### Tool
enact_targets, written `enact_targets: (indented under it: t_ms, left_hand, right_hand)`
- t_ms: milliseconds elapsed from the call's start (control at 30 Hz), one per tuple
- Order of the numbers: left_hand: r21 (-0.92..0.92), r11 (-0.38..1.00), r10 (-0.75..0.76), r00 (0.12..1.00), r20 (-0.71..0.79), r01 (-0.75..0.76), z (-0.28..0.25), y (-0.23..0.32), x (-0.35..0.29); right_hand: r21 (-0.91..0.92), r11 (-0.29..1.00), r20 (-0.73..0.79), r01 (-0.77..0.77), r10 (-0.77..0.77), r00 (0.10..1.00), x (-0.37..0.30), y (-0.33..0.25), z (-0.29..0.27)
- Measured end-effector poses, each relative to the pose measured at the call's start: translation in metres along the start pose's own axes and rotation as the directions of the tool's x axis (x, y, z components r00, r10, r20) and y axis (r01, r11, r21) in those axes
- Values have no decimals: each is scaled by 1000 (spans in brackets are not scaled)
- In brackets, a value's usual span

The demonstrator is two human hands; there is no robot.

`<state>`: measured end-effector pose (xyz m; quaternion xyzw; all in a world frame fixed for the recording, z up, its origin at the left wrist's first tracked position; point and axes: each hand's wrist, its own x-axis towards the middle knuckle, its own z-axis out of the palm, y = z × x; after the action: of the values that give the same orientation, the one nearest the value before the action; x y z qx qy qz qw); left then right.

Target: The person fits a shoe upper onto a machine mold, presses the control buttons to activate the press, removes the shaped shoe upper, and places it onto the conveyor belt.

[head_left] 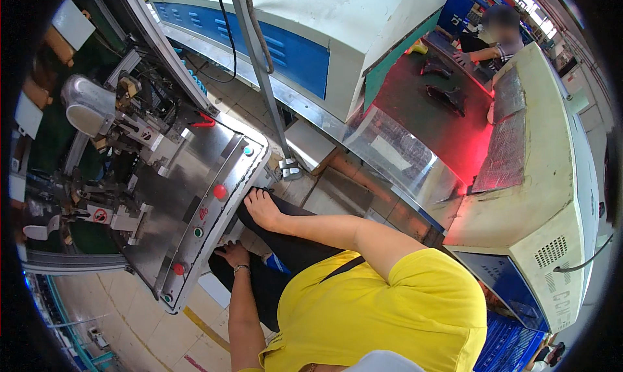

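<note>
My left hand (232, 254) rests on my left knee in black trousers (250, 284), its fingers apart and a bracelet at the wrist. On the other knee lies my right hand (263, 210), fingers spread over the cloth and holding nothing. Both hands are just short of a machine's sloped metal control panel (209, 211). That panel carries red push buttons (220, 191), green ones (198, 232) and a blue one (248, 150). Behind it are metal clamps (130, 217) and a rounded metal form (91, 106). A small red handle (204, 121) sits on the metal top.
At right, a conveyor (415, 106) under red light carries dark shoe parts (446, 99); another person (500, 37) reaches in at its far end. A white and blue machine housing (279, 44) stands ahead. An upright metal post (263, 80) stands between. Blue crates (509, 346) are at lower right.
</note>
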<state>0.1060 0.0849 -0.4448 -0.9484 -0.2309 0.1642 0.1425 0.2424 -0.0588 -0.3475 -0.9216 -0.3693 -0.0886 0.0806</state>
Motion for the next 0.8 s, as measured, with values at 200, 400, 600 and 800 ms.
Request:
enact_targets:
  t_ms: [200,400,600,800]
  left_hand:
    - [-45,996,72,994,-87,-76,5,-3,-5]
    - [-15,998,58,993,-101,-60,-1,3,1]
    - [-51,997,51,978,-201,-63,10,-3,-3]
    - [-217,976,-19,1000,-18,15,3,-2,-6]
  right_hand:
    - [-52,999,33,7,-5,999,-1,-2,2]
    - [-181,983,-29,12,-18,999,5,-4,11]
    - [-309,950,110,56,-23,994,11,-19,19]
    - [-284,958,85,28,-3,996,-2,-34,25]
